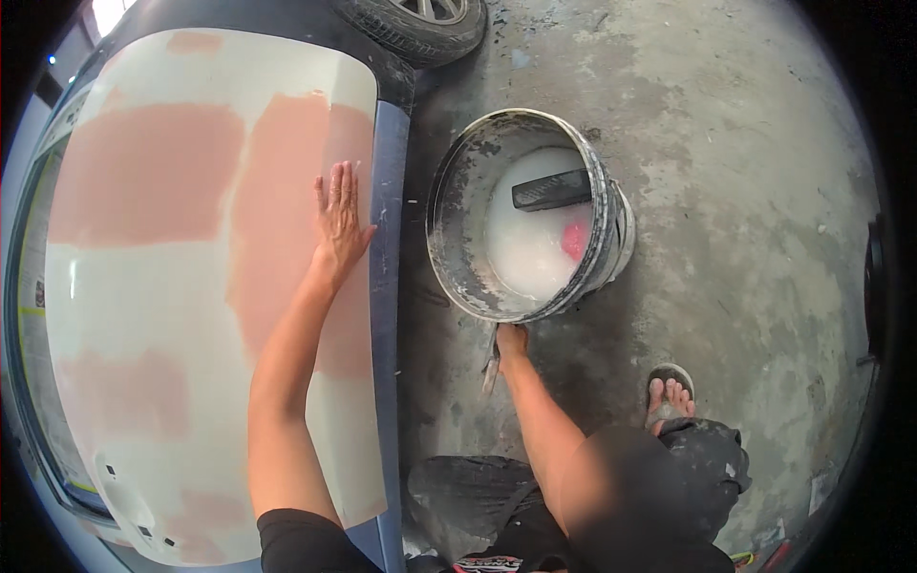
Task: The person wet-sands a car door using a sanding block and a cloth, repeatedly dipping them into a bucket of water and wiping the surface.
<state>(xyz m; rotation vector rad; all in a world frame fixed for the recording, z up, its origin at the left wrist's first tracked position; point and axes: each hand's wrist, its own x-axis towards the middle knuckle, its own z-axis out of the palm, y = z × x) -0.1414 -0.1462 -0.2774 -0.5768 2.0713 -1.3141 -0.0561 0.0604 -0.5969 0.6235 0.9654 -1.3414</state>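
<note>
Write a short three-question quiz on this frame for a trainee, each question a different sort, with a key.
1. Multiple choice: where does the left hand lie?
A) on the tyre
B) on the white panel with pinkish patches
C) inside a container

2. True or false: the liquid in the bucket is black.

3. Fill the gap: inside the bucket show a dark block and a smaller ____ object.

Key: 1. B; 2. False, it is milky white; 3. pink.
</note>
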